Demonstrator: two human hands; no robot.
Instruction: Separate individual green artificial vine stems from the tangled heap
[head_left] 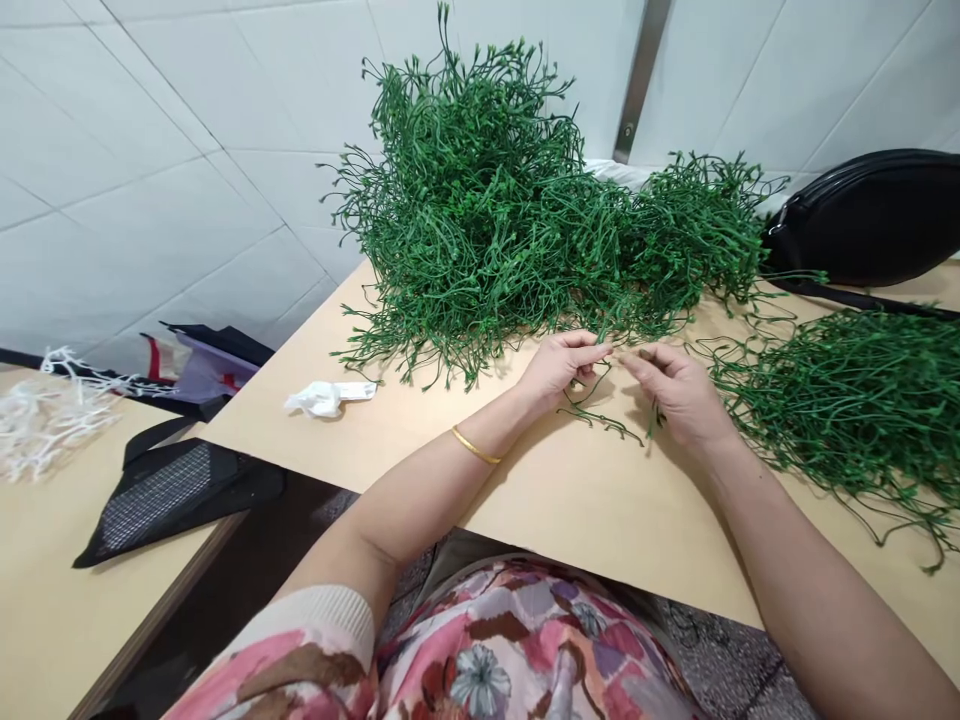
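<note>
My left hand, with a gold bangle on its wrist, is closed in a pinch on a thin green artificial plant stem. Opposite it, the fingertips of my right hand are pinched together, nearly meeting the left ones. Green stem ends hang below the right fingers. What exactly lies between the two sets of fingertips is too small to make out. Under the hands, loose green stems lie on the wooden table. Just behind them rises a big heap of green artificial stems with small budded tips.
A second pile of green stems spreads at the right. Behind it rests a black bag. A crumpled white tissue lies left on the table. Another table at left carries white branching pieces and a black mesh item.
</note>
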